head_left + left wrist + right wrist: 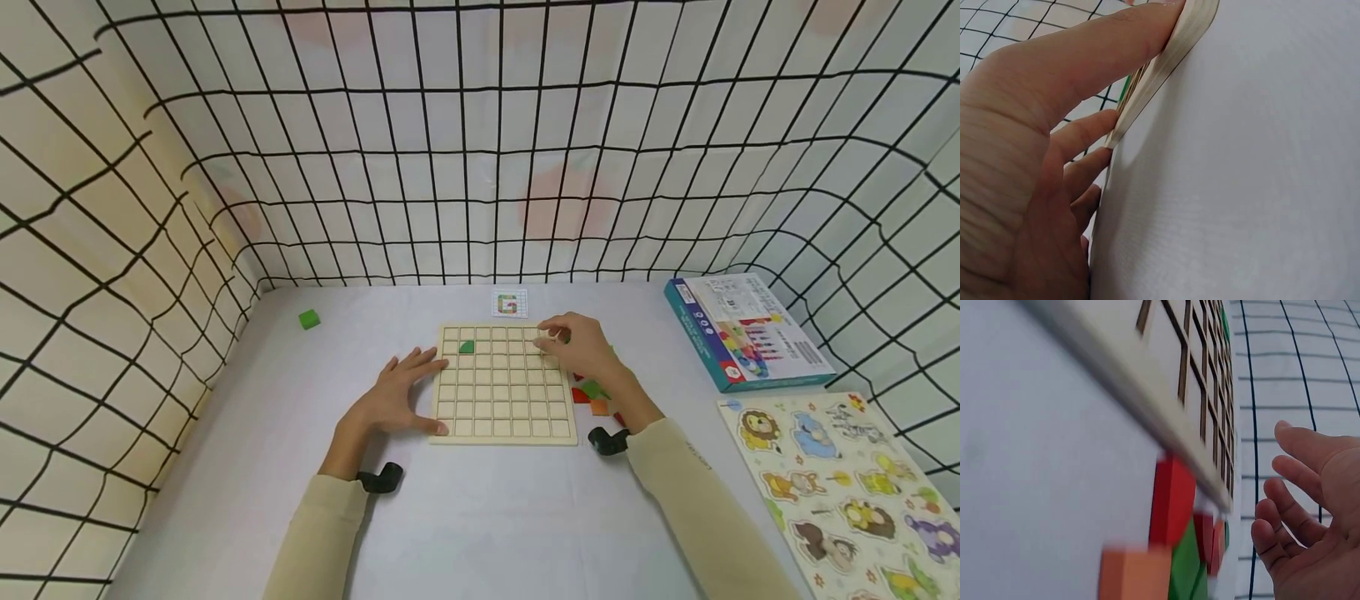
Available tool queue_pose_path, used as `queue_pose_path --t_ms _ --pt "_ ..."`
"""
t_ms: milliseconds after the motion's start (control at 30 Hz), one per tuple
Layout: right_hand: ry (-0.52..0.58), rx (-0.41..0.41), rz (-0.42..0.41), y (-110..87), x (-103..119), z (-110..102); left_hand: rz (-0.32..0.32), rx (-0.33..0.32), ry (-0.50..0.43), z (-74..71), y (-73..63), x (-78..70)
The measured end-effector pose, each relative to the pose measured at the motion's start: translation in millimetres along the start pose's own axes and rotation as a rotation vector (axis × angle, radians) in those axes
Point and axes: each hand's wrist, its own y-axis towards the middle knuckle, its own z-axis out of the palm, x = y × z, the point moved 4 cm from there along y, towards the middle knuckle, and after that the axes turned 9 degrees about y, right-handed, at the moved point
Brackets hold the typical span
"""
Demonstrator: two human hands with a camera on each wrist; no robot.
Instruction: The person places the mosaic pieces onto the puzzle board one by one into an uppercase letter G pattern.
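Note:
A pale wooden grid board [503, 409] lies on the white table. One green piece with a rounded side [467, 347] sits in a cell near its upper left. My left hand [390, 398] rests along the board's left edge, fingers spread, fingertips and thumb touching the rim. Over the upper right corner hovers my right hand [585, 343], thumb and forefinger apart. In the right wrist view its fingers [1297, 512] are loosely bent with nothing seen between them. Beside the board's right edge lie several loose pieces, among them a red one [1170, 500], an orange one [1135, 575] and a green one [592, 389].
A small card with a coloured letter G pattern [510, 303] lies behind the board. A green block [309, 319] sits far left. At right are a flat box [750, 329] and an animal sticker sheet [840, 492]. Black netting [480, 200] surrounds the table.

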Motion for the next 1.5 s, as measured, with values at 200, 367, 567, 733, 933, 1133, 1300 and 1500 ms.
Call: queue_pose_path --t_ms 200,367,567,733,933,1133,1300,1500 --pt "-0.049 -0.032 0.089 -12.4 -24.7 -28.6 -0.005 -0.002 0.015 -0.3 -2.6 1.4" --pt "-0.075 -0.045 0.133 -21.2 -42.1 -45.3 0.002 -0.004 0.018 0.2 -2.5 1.7" --pt "-0.128 -0.061 0.151 -27.2 -61.1 -59.5 0.003 0.003 0.017 1.2 -1.2 0.5" --pt "-0.140 -0.055 0.172 -32.0 -72.7 -66.2 -0.002 0.009 0.013 3.3 -1.7 0.4" --pt "-0.144 -0.055 0.175 -34.3 -80.7 -71.1 0.002 0.008 0.013 4.2 -2.5 0.1" --pt "-0.137 -0.043 0.176 -34.7 -85.2 -77.8 0.016 -0.001 0.018 3.0 0.2 -0.5" --pt "-0.148 -0.013 0.173 -35.1 -86.3 -82.5 0.009 0.008 0.024 3.5 2.3 -0.1" --pt "-0.130 0.021 0.174 -35.5 -86.0 -81.4 -0.002 0.016 0.029 2.6 0.6 0.1"
